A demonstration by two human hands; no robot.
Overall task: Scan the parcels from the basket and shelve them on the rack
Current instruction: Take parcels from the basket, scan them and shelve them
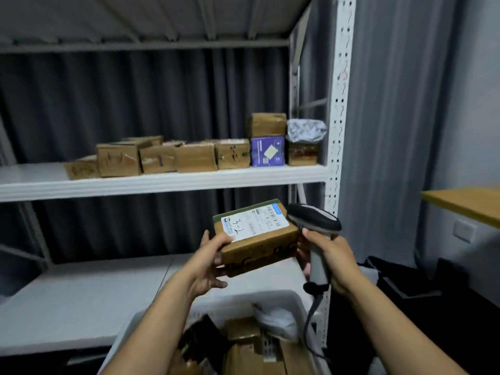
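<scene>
Both our bare forearms reach up into frame, left from 7 o'clock, right from 5 o'clock. Our left hand grips the parcel, thumb on top, fingers underneath. Our right hand, at its 3 o'clock, is wrapped round the scanner handle.

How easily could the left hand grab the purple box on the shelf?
Probably not yet: the left hand grips a brown parcel. Nothing stands before the purple box, so once free it likely could.
</scene>
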